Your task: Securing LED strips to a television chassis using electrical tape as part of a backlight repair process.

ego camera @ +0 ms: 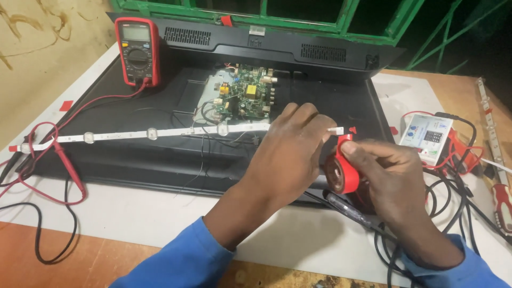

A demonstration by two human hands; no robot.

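Item 1, farthest out to the left of my left hand: red test lead (64, 160) and black cable (37, 234), looped over the white sheet (160, 213) that covers the bench.

Item 2, up and left of my left hand: red multimeter (137, 50), propped on the black panel back (133, 154).

Item 3: white light strip (149, 133) with round lenses, lying across the panel. It runs from the far left edge to my left hand, where its near end passes under the knuckles.

Item 4, just beyond my left hand: green circuit board (245, 98) on its metal plate, with thin wires trailing toward the strip.

Item 5: my left hand (290, 154), fingers curled down and pinched on the end of the strip. A short white tip shows past the fingertips on the right side.

Item 6: roll of red tape (341, 170), between my two hands and touching both, standing on edge. Its loose end rises toward the strip's white tip.

Item 7: my right hand (389, 181), closed round the tape roll, thumb across the top of it.

Item 8, under my right hand: dark pen-like probe (346, 208) on the sheet.

Item 9, right of my right hand: small white tester box (426, 136) with red and black leads.

Item 10, farthest right: red-handled screwdriver (501, 205), near the bench edge.
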